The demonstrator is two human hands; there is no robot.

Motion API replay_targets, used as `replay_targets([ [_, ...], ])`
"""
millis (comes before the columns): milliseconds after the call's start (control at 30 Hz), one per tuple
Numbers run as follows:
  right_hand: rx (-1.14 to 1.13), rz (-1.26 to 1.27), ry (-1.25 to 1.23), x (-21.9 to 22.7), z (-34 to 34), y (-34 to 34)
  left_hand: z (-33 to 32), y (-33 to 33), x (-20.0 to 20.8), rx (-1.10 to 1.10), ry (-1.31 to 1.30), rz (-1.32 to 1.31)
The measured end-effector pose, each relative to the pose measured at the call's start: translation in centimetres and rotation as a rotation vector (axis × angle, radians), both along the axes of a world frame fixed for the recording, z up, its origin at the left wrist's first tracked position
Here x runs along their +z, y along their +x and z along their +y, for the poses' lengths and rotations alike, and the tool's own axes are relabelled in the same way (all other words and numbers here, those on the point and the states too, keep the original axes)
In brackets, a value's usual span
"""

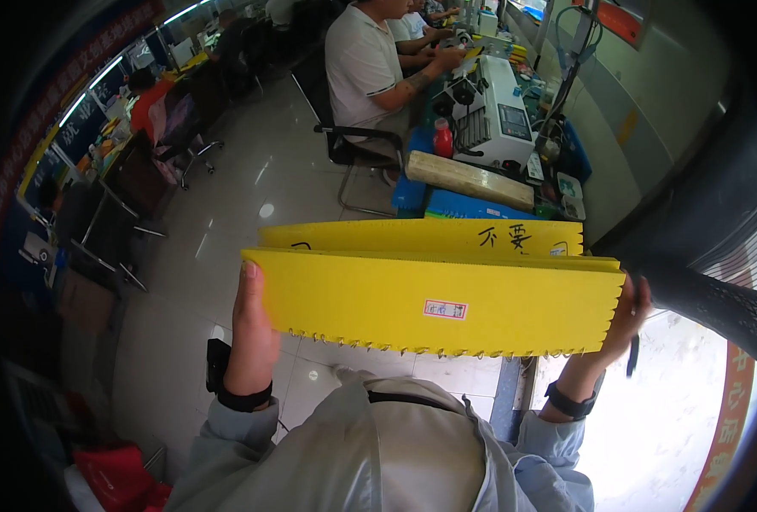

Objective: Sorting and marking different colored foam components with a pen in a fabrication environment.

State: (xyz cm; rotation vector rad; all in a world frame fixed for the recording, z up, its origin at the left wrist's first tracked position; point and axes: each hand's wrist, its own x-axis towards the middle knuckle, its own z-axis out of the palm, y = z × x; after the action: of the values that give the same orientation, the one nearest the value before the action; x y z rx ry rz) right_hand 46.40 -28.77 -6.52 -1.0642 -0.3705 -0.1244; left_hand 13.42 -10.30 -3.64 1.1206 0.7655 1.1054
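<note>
A bundle of long yellow boards [353, 294] is held up in front of my body. Its right edge is notched, and small wire-like loops hang along the lower edge. The front board carries a small pink-edged label; black handwriting marks a yellow board behind it. My left hand [255, 311] grips the left end, thumb on the front face and the other fingers hidden behind. At the right end, my right hand [627, 311] holds the bundle, mostly covered by the boards. A dark band circles each wrist.
Beyond the boards, a workbench bears a white machine [506, 115], a red bottle [442, 136], a wooden block [472, 179] and blue boards [464, 207]. A person in white [363, 64] sits there on a black chair [365, 136]. Dark mesh fabric [694, 230] hangs at right.
</note>
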Motion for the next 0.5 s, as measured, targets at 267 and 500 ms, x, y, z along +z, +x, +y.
replay_targets([
  [267, 0.319, -0.701, -0.141, 7.4, -1.4, -9.0, 0.3, 1.1, -0.1, -0.051, 0.032, -0.045],
  [500, 0.456, -0.696, -0.403, 7.2, 2.4, -9.9, -0.5, 2.0, 0.6, -0.087, 0.041, -0.069],
])
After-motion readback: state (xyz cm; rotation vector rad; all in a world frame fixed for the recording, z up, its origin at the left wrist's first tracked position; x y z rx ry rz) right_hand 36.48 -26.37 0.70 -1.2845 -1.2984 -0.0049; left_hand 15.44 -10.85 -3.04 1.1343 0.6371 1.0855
